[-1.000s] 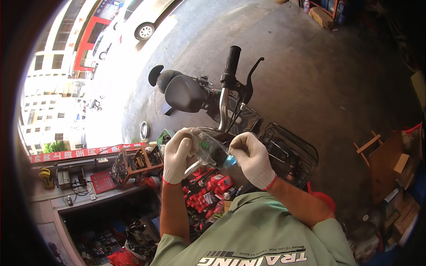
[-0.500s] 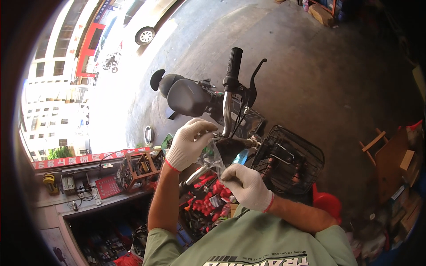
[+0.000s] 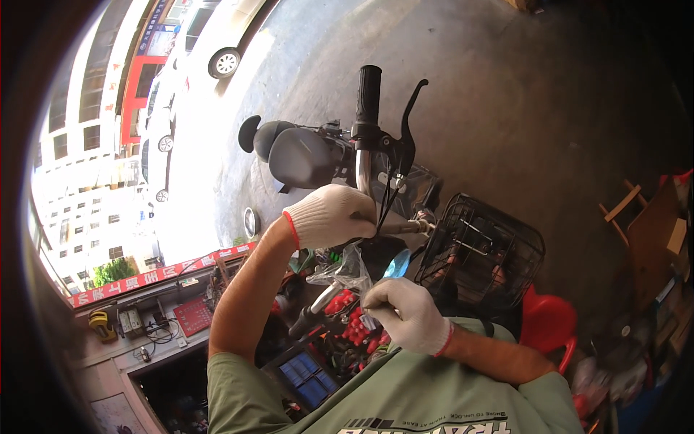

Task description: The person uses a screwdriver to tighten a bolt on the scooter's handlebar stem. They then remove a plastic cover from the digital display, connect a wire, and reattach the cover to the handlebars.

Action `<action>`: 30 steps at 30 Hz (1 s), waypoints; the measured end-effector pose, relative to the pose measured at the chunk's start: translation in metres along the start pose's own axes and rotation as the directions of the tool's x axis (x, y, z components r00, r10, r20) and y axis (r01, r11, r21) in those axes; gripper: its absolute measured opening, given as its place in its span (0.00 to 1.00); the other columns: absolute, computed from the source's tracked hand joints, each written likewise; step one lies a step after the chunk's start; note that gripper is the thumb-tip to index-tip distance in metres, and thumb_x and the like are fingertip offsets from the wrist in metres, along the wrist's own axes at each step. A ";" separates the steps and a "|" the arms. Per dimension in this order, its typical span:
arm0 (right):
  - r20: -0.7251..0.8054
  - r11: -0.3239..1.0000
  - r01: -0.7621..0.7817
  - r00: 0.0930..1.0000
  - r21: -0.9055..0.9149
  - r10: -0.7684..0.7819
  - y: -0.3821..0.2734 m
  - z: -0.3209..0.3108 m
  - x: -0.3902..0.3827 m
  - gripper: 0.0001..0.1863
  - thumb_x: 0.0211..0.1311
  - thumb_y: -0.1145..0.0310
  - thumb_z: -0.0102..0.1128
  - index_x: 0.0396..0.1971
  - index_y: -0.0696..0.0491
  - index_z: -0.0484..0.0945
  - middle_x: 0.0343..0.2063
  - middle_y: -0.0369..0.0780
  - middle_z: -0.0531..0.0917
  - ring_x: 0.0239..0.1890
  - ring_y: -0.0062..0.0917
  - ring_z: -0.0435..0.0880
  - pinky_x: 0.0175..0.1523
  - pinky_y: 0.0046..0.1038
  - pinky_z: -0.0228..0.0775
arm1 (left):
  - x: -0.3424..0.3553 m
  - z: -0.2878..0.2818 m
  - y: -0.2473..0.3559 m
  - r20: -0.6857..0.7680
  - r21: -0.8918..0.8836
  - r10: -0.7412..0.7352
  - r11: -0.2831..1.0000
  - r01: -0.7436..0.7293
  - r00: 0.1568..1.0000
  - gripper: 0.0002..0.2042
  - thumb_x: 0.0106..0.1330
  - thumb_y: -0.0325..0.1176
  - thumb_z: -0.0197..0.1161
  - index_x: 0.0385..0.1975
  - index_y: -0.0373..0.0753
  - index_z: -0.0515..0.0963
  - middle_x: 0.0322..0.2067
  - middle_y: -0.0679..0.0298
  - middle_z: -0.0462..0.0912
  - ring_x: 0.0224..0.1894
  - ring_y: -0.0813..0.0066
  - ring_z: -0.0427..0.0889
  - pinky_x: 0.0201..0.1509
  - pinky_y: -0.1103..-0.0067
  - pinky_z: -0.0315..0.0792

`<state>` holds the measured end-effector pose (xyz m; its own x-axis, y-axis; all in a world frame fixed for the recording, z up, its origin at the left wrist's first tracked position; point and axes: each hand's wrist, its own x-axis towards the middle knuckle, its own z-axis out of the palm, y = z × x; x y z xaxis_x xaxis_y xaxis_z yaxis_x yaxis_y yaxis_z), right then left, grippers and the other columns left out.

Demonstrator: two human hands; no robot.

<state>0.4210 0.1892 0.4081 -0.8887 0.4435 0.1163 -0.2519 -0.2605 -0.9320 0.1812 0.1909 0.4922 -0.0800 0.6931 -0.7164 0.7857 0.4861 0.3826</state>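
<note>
White gloves (image 3: 312, 223), two: right hand (image 3: 408, 315), grip clamped on one clear bag (image 3: 348, 270); left hand (image 3: 334, 215), I cannot tell.

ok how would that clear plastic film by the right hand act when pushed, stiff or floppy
The clear plastic film will probably be floppy, as it looks thin and crumpled beside the right hand. It is likely light, being see-through. Its shiny highlights suggest it may be slippery.

Daylight overexposes the left, the floor (image 3: 520, 123) dims rightward, and bent edges blacken.
</note>
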 end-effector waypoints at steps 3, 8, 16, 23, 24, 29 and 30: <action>-0.009 1.000 0.020 1.000 0.018 -0.020 0.002 0.000 0.002 0.08 0.57 0.81 0.68 0.35 0.54 0.80 0.31 0.42 0.85 0.33 0.40 0.85 0.39 0.37 0.76 | 0.001 0.007 0.005 -0.030 0.158 -0.020 0.987 0.024 0.999 0.08 0.61 0.32 0.67 0.35 0.34 0.85 0.35 0.50 0.85 0.39 0.51 0.85 0.45 0.65 0.79; -0.001 0.999 0.041 0.999 0.021 -0.041 0.002 -0.001 0.004 0.08 0.57 0.81 0.68 0.35 0.55 0.79 0.30 0.42 0.84 0.33 0.40 0.85 0.38 0.37 0.75 | 0.001 0.018 0.015 -0.103 0.246 -0.037 0.967 0.062 0.994 0.08 0.64 0.32 0.63 0.36 0.34 0.82 0.34 0.50 0.84 0.40 0.46 0.84 0.45 0.59 0.77; -0.008 0.998 0.066 0.998 0.017 -0.066 -0.001 -0.005 0.000 0.08 0.57 0.80 0.69 0.35 0.55 0.79 0.31 0.42 0.84 0.33 0.40 0.85 0.38 0.36 0.76 | -0.008 0.046 -0.009 -0.701 0.000 -0.108 0.988 0.152 0.705 0.06 0.69 0.30 0.62 0.38 0.33 0.81 0.33 0.51 0.83 0.36 0.56 0.84 0.43 0.69 0.77; -0.001 0.992 -0.069 0.998 0.106 0.069 -0.015 -0.001 -0.010 0.07 0.62 0.84 0.64 0.37 0.58 0.79 0.34 0.45 0.85 0.36 0.38 0.87 0.42 0.32 0.79 | -0.086 0.064 0.005 -0.535 -0.493 -0.226 0.866 -0.084 0.814 0.15 0.70 0.24 0.54 0.54 0.29 0.80 0.50 0.63 0.81 0.48 0.82 0.79 0.51 0.83 0.73; -0.014 0.993 -0.059 0.998 0.105 0.061 -0.017 0.000 -0.010 0.06 0.63 0.83 0.64 0.38 0.58 0.79 0.34 0.45 0.85 0.36 0.38 0.87 0.42 0.32 0.79 | -0.099 0.064 0.012 -0.484 -0.482 -0.217 0.875 -0.052 0.848 0.19 0.69 0.28 0.57 0.58 0.30 0.79 0.53 0.60 0.81 0.56 0.75 0.79 0.58 0.77 0.73; -0.040 0.999 0.046 0.998 -0.009 -0.047 -0.021 0.007 -0.013 0.08 0.62 0.83 0.65 0.38 0.56 0.79 0.34 0.43 0.85 0.37 0.38 0.86 0.43 0.32 0.78 | -0.120 0.101 0.042 -0.551 -0.116 0.055 0.983 -0.142 0.833 0.36 0.49 0.26 0.76 0.64 0.37 0.76 0.54 0.57 0.83 0.62 0.56 0.76 0.67 0.64 0.70; -0.033 0.997 0.066 0.997 -0.039 -0.067 -0.023 0.008 -0.016 0.08 0.61 0.83 0.65 0.38 0.56 0.79 0.34 0.43 0.85 0.37 0.38 0.85 0.44 0.32 0.78 | -0.121 0.110 0.045 -0.590 -0.060 0.052 0.992 -0.108 0.806 0.35 0.49 0.25 0.75 0.64 0.38 0.77 0.51 0.58 0.84 0.58 0.56 0.78 0.65 0.64 0.71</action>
<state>0.4376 0.1810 0.4302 -0.8567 0.4880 0.1671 -0.2947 -0.1971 -0.9351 0.2936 0.0707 0.5316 -0.3857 0.8976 -0.2133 0.7515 0.4398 0.4917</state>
